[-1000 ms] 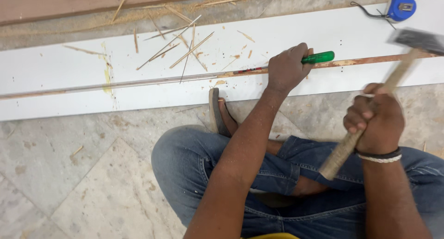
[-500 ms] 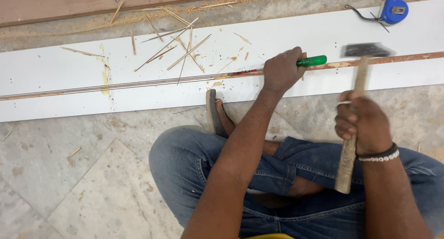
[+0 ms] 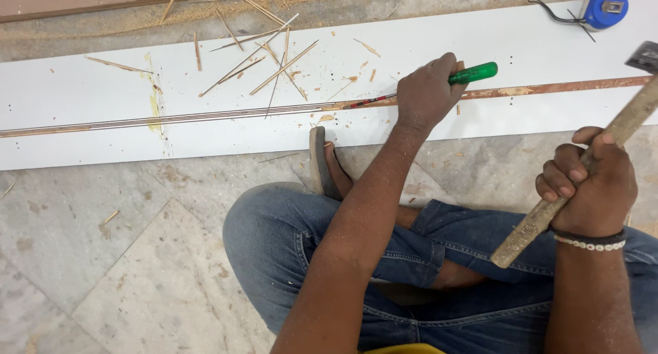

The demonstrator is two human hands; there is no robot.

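Left hand (image 3: pixel 426 93) clenched around green-handled chisel (image 3: pixel 473 73), laid along groove of white board (image 3: pixel 103 93). Right hand (image 3: pixel 589 182), at 4 o'clock from it, gripped wooden-handled hammer (image 3: pixel 617 131), head raised toward 2 o'clock.

We sit on a carpentry worksite floor: grey stone tiles (image 3: pixel 103 272), wood splinters (image 3: pixel 274 59) and sawdust beyond our gripped wooden-handled hammer (image 3: pixel 582 179), a long white laminated board (image 3: pixel 103 93), a blue tape measure (image 3: pixel 603 6).

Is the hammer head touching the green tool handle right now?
No. The hammer in the right hand is raised, well apart from the green-handled tool gripped by the left hand.
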